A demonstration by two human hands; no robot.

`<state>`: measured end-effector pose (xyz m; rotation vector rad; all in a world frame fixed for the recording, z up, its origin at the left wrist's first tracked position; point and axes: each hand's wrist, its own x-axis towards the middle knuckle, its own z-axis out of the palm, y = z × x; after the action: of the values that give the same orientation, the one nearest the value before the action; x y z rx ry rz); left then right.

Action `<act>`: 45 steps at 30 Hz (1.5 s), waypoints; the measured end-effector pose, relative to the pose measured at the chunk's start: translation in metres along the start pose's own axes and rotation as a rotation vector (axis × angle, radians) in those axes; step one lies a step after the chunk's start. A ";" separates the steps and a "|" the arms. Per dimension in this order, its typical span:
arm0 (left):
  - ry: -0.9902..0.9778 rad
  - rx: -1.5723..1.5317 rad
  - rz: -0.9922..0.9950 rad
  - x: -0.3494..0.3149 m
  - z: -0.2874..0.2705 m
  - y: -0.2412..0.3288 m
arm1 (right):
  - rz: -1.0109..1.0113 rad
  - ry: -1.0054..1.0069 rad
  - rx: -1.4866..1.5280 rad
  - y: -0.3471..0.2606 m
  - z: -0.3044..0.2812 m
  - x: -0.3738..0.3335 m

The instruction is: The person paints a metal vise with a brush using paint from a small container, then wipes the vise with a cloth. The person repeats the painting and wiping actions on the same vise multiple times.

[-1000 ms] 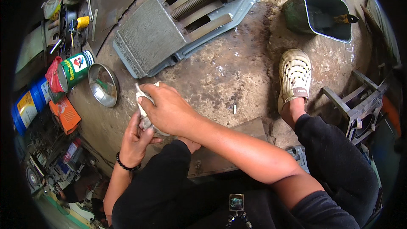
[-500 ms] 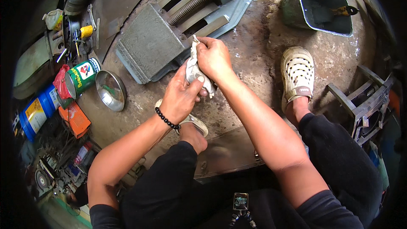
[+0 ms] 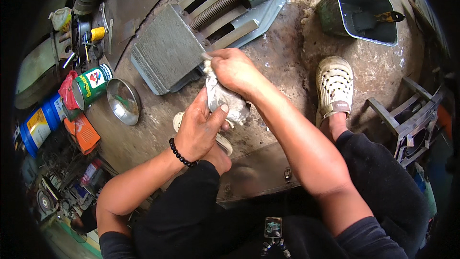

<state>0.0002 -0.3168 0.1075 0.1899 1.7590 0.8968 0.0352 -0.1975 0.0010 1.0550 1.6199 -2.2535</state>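
A crumpled whitish rag (image 3: pixel 224 100) with grey smudges is stretched between my hands. My left hand (image 3: pixel 197 125), with a black bead bracelet at the wrist, pinches its lower left side under the thumb. My right hand (image 3: pixel 233 71) grips the upper end, a bit of cloth poking out past its fingers. Just beyond lies a large grey-green machine vise (image 3: pixel 163 50) on the floor, its threaded screw (image 3: pixel 215 10) exposed between two rails. The rag hangs close to the vise's near right corner; my right hand partly hides that corner.
To the left are a metal bowl (image 3: pixel 114 88), a green tin (image 3: pixel 91 88), a blue bucket (image 3: pixel 40 127), an orange box (image 3: pixel 82 133) and scattered tools. At far right stands a dark bin (image 3: pixel 330 17) holding a brush (image 3: pixel 389 17); below it, a steel frame (image 3: pixel 412 120).
Both hands have drawn back slightly from the vise with the rag. The right hand has shifted left and downward, and the cloth has spread wider between the hands.
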 end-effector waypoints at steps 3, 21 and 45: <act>-0.032 0.063 -0.046 0.008 -0.002 -0.005 | -0.006 0.199 -0.102 0.011 -0.001 -0.002; -0.091 0.083 -0.044 0.008 -0.005 -0.020 | -0.074 0.284 -0.108 0.032 0.001 -0.005; -0.083 0.268 0.025 0.004 -0.018 -0.008 | 0.011 -0.030 0.123 0.021 0.009 0.011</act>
<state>-0.0143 -0.3284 0.1017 0.4187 1.7985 0.6583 0.0338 -0.2112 -0.0198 1.0500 1.4767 -2.3760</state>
